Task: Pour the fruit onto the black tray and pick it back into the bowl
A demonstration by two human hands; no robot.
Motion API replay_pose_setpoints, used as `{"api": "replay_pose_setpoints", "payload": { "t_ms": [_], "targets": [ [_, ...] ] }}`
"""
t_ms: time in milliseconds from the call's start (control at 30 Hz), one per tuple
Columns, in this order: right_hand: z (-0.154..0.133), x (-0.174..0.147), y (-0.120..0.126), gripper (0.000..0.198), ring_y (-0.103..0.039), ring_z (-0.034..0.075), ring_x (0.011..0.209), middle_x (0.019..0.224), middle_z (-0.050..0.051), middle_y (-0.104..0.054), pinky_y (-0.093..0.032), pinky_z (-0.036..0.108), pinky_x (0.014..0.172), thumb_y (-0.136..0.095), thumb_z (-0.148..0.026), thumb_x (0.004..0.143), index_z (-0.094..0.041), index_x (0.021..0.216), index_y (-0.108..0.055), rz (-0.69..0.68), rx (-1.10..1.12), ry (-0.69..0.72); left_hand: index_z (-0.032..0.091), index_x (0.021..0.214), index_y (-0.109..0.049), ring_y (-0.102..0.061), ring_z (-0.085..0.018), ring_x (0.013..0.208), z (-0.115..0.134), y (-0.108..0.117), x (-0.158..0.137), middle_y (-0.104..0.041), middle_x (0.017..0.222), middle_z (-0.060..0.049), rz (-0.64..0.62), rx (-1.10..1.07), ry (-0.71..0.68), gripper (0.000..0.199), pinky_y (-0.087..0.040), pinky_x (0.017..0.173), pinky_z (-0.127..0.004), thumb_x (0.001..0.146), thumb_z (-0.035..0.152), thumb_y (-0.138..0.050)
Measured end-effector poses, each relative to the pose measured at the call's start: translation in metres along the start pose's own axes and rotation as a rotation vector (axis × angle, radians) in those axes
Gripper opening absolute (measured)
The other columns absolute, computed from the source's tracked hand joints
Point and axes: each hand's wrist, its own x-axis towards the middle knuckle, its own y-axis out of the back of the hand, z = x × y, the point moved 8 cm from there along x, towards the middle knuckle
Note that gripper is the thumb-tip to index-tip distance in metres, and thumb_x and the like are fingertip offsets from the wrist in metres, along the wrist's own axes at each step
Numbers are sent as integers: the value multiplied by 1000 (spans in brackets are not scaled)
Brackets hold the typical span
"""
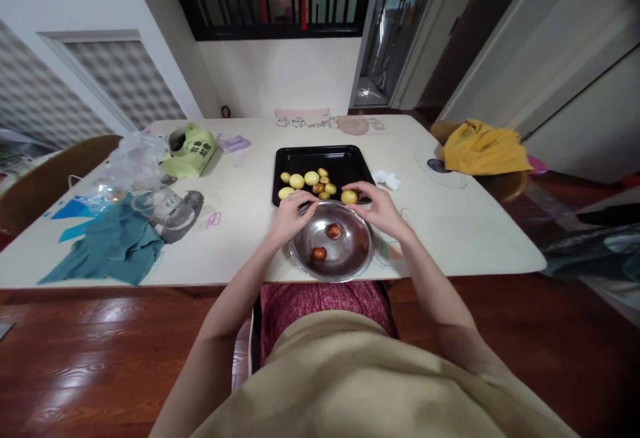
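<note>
A shiny metal bowl (357,245) stands at the table's front edge with two reddish-brown, potato-like pieces (319,253) inside. My left hand (293,217) is closed at the bowl's upper left rim, its fingers curled over the edge. Just beyond the bowl lies a black baking tray (320,156) holding several small yellow and brownish potatoes (311,178). At the tray's near right corner, my right hand (380,210) has thumb and fingers around a yellow potato (349,197).
A crumpled white tissue (387,179) lies right of the tray. On the left are a teal cloth (107,241), a clear plastic bag (133,161) and a green box (193,151). Yellow cloth (485,148) hangs over a chair at the right.
</note>
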Motion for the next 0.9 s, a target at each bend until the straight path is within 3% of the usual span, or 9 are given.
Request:
{"api": "replay_pose_setpoints", "payload": {
  "t_ms": [133,267,600,900],
  "targets": [
    [-33,-41,-16,26,-73,28,108,119,7,-77,-60,42,95,-74,-23,94,-27,120,-72,-146,-2,-10,19,95,-77,-75,-23,95,0,0,0,-81,97,-7,0,3,4,13,-57,90,-37,102,22,-65],
    [-39,-62,-34,29,-74,27,106,117,8,-76,-59,41,94,-76,-12,89,-22,115,-71,-275,-59,-36,19,96,-77,-75,-23,95,0,1,0,-81,97,-7,-2,8,-2,14,-57,91,-37,102,23,-65],
    [-35,-62,-58,35,-74,28,103,115,9,-75,-57,41,95,-78,0,78,-19,107,-72,-389,-191,-146,20,96,-77,-76,-23,97,1,2,1,-82,98,-7,-6,17,30,15,-58,93,-38,103,24,-64],
    [-39,-62,-56,27,-74,27,100,109,7,-77,-57,39,91,-78,-3,80,-21,100,-73,-385,-197,-142,20,96,-77,-75,-23,95,2,3,1,-81,97,-7,7,15,11,13,-57,93,-38,102,22,-65]
  ]
}}
